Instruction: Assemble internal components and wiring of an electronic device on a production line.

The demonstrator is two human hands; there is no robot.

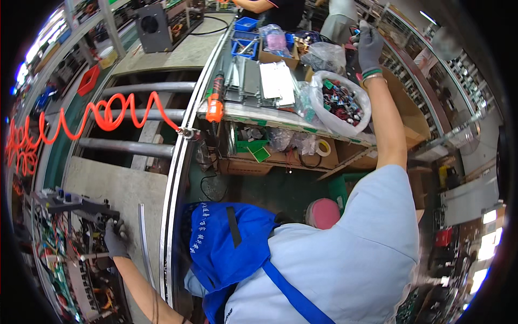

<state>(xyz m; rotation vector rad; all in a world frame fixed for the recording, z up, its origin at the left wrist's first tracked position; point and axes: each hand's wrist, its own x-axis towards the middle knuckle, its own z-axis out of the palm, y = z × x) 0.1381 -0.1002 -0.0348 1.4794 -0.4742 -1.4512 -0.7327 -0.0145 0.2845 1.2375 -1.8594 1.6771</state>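
Observation:
My left hand [114, 238], in a grey glove, rests on a circuit board assembly [70, 254] with black finned heat sinks and coloured wires at the lower left; its fingers grip the edge of a black part. My right hand [370, 47], also grey-gloved, is stretched far up to the right, fingers closed around a small object near a shelf, above a clear plastic bag of small coloured components [341, 102]. What the right hand pinches is too small to tell.
An orange coiled air hose [108, 116] runs to an orange pneumatic screwdriver [215, 105] hanging at the bench edge. Metal plates [261, 81], blue bins [245, 24], cardboard boxes and a tape roll [323, 148] crowd the bench. Another person stands at the top. A pink stool [324, 213] is below.

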